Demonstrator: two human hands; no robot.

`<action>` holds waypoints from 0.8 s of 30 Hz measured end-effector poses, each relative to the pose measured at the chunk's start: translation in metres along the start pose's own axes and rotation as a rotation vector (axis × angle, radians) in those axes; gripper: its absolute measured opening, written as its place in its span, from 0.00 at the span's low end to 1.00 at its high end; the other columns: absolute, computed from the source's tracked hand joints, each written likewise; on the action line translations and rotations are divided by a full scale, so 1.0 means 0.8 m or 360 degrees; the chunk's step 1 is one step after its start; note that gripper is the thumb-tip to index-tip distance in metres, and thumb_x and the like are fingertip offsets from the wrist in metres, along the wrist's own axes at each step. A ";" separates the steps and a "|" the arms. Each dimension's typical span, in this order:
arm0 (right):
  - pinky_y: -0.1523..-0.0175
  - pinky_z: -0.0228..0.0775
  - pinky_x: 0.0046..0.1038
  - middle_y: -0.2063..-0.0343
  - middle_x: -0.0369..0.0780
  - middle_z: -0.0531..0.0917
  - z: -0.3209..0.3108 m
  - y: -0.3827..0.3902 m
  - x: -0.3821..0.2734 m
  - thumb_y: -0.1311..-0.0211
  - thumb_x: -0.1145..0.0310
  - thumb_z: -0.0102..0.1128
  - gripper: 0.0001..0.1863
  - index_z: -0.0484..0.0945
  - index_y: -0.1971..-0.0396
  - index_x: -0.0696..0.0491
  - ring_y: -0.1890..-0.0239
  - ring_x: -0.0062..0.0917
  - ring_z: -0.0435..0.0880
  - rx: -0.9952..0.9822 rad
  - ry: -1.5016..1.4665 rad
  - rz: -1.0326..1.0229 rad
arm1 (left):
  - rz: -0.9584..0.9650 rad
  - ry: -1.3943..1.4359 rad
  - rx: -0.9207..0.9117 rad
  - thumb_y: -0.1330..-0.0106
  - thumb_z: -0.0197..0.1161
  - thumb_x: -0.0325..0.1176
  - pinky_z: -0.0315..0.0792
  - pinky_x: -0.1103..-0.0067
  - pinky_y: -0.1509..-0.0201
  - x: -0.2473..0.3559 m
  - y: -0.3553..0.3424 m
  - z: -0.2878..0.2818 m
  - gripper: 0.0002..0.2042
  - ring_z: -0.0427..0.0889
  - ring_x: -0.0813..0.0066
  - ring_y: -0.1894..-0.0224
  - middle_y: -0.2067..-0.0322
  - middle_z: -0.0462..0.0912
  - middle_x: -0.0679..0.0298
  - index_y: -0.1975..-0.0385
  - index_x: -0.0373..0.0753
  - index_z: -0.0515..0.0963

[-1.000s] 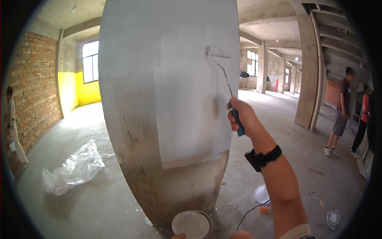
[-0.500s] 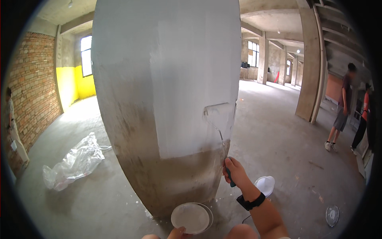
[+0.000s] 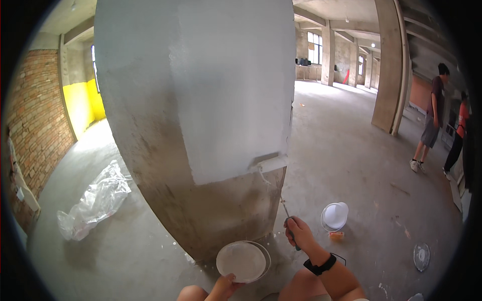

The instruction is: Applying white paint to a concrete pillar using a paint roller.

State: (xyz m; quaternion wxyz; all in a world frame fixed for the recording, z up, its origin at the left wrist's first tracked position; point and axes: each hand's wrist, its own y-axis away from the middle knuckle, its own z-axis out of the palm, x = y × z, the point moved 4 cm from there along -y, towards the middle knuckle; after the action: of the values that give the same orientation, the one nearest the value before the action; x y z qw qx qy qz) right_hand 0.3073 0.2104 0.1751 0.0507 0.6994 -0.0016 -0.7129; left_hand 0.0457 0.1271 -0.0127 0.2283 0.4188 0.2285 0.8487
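Note:
My right hand (image 3: 299, 231) grips the dark handle of a paint roller (image 3: 272, 163), whose cover rests against the column (image 3: 231, 100) low on its light grey coated patch, by the right edge. Bare, stained concrete shows below and left of that patch. My left hand (image 3: 228, 284) is closed on the near rim of a round bucket (image 3: 241, 257) of pale paint below the column's foot, its fingertips partly hidden. A black band is on my right wrist.
A crumpled plastic sheet (image 3: 95, 200) lies left. A white bucket (image 3: 335, 215), an orange item (image 3: 336, 236) and a lid (image 3: 421, 257) lie right. Two people (image 3: 433, 110) (image 3: 457, 135) stand far right; another person is partly visible (image 3: 20, 175) at far left, beside brickwork (image 3: 35, 85).
My right hand and the roller have moved down the column from high to the lower coated area. The view has tilted downward, showing more of my left hand and my legs.

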 end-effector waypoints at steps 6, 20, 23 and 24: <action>0.88 0.53 0.20 0.87 0.35 0.68 -0.059 -0.008 0.016 0.31 0.57 0.40 0.15 0.67 0.71 0.54 0.93 0.17 0.62 0.0205 0.0055 -0.0010 | -0.0030 0.0005 -0.0003 0.45 0.48 0.22 0.75 0.57 0.50 0.003 0.008 0.017 0.28 0.69 0.48 0.47 0.46 0.63 0.51 0.41 0.34 0.53; 0.90 0.51 0.21 0.90 0.34 0.66 -0.081 -0.039 -0.014 0.33 0.58 0.41 0.15 0.67 0.73 0.55 0.95 0.18 0.62 0.0190 0.0095 -0.0046 | -0.0076 -0.0022 0.0003 0.45 0.48 0.24 0.76 0.61 0.52 -0.006 0.013 0.020 0.26 0.72 0.53 0.48 0.48 0.66 0.53 0.42 0.35 0.57; 0.89 0.52 0.21 0.88 0.35 0.67 -0.092 -0.044 -0.046 0.32 0.55 0.40 0.17 0.66 0.72 0.53 0.93 0.18 0.62 0.0153 0.0215 -0.0070 | -0.0087 0.0000 0.0056 0.44 0.48 0.24 0.77 0.62 0.53 -0.008 0.014 0.023 0.26 0.73 0.54 0.50 0.49 0.67 0.53 0.42 0.35 0.57; 0.88 0.52 0.21 0.89 0.35 0.67 -0.094 -0.044 -0.060 0.32 0.56 0.40 0.17 0.66 0.72 0.54 0.94 0.18 0.62 0.0136 0.0172 -0.0087 | -0.0061 0.0014 0.0068 0.44 0.47 0.24 0.77 0.62 0.53 -0.009 0.015 0.023 0.26 0.74 0.54 0.51 0.49 0.68 0.53 0.42 0.34 0.57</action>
State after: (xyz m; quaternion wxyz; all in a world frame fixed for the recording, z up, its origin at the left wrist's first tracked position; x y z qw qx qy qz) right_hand 0.3805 0.2542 0.2185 0.0013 0.7382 -0.0101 -0.6745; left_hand 0.0628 0.1171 -0.0002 0.2346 0.4152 0.2556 0.8410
